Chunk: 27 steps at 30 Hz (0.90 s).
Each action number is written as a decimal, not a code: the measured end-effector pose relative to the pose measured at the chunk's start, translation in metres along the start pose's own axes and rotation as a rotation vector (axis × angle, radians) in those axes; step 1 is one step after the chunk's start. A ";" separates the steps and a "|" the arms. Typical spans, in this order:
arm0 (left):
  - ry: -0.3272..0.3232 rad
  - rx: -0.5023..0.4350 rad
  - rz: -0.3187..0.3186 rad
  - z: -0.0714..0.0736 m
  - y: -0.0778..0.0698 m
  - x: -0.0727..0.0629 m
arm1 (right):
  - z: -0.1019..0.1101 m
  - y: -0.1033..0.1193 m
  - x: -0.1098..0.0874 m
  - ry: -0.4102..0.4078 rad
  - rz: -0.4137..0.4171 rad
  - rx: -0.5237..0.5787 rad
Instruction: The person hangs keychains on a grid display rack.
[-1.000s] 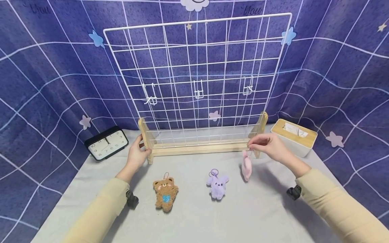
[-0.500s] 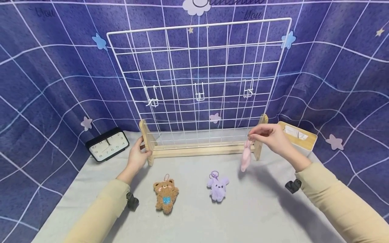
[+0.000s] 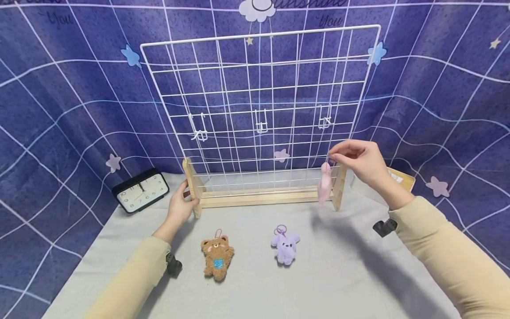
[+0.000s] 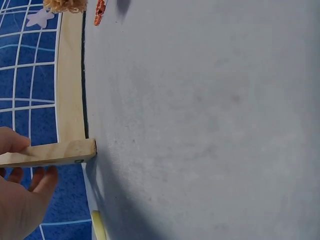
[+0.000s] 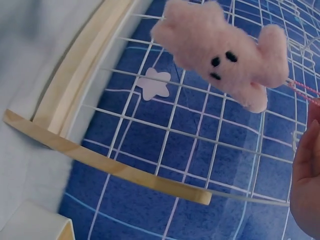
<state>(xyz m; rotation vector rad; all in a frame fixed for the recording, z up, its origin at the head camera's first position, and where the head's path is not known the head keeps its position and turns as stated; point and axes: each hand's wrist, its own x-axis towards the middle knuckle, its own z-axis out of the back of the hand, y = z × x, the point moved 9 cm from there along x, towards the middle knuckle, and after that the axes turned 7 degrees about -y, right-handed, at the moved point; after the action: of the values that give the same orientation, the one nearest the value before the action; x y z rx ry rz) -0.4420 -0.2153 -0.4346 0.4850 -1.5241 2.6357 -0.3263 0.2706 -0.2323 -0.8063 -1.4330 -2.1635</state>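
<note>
My right hand [image 3: 360, 160] pinches the cord of a pink plush keychain [image 3: 325, 184], which dangles in front of the right side of a white wire grid rack [image 3: 272, 88]. In the right wrist view the pink plush [image 5: 220, 52] shows its dark eyes and its pink cord. At the rack's left end, my left hand [image 3: 181, 204] grips the wooden foot [image 4: 55, 153], thumb on one side and fingers on the other. Three white hooks hang on the grid: a left one [image 3: 200, 134], a middle one [image 3: 261, 126] and a right one [image 3: 324, 122].
On the grey tabletop [image 3: 255, 292] lie a brown bear plush [image 3: 217, 257] and a purple plush keychain [image 3: 285, 248]. A black-framed clock [image 3: 141, 191] stands at the left. Behind my right hand is a partly hidden tissue box [image 3: 402, 179]. A blue curtain [image 3: 59, 110] surrounds the table.
My right hand has risen with the pink plush, which has lifted from near the table to in front of the grid. The left hand has stayed on the wooden foot.
</note>
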 end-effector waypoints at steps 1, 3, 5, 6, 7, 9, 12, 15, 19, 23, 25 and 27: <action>0.000 0.002 -0.001 0.000 0.000 0.000 | -0.001 0.002 0.001 -0.003 0.004 0.003; -0.001 0.005 -0.002 0.001 0.000 0.000 | -0.003 0.002 0.003 -0.008 0.002 0.008; -0.003 0.004 -0.002 0.002 0.000 -0.001 | -0.004 -0.002 0.006 -0.012 -0.003 0.011; -0.004 0.001 -0.002 0.002 0.000 -0.001 | -0.005 -0.006 0.007 -0.016 -0.005 0.013; -0.003 -0.001 -0.003 0.002 0.000 -0.001 | -0.005 -0.010 0.008 -0.021 -0.007 0.013; -0.001 -0.007 -0.003 0.001 0.000 -0.001 | -0.006 -0.011 0.011 -0.032 -0.005 0.027; -0.001 -0.017 -0.004 0.001 0.000 -0.001 | -0.006 -0.010 0.014 -0.046 0.009 0.051; 0.002 -0.023 -0.005 0.001 0.000 0.000 | -0.004 -0.006 0.018 -0.064 0.023 0.070; 0.007 -0.028 -0.002 0.001 -0.001 0.000 | -0.001 0.001 0.023 -0.102 0.044 0.103; 0.012 -0.028 0.000 0.001 -0.001 -0.001 | 0.003 0.008 0.027 -0.134 0.072 0.110; 0.013 -0.026 -0.001 0.001 -0.002 -0.001 | 0.004 0.011 0.029 -0.148 0.083 0.121; 0.015 -0.026 0.001 0.001 -0.002 -0.002 | 0.005 0.015 0.029 -0.154 0.092 0.148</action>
<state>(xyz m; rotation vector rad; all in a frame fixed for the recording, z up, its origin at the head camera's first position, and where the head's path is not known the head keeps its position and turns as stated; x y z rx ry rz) -0.4399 -0.2147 -0.4332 0.4623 -1.5531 2.6099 -0.3374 0.2686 -0.2010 -0.9820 -1.5773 -1.9376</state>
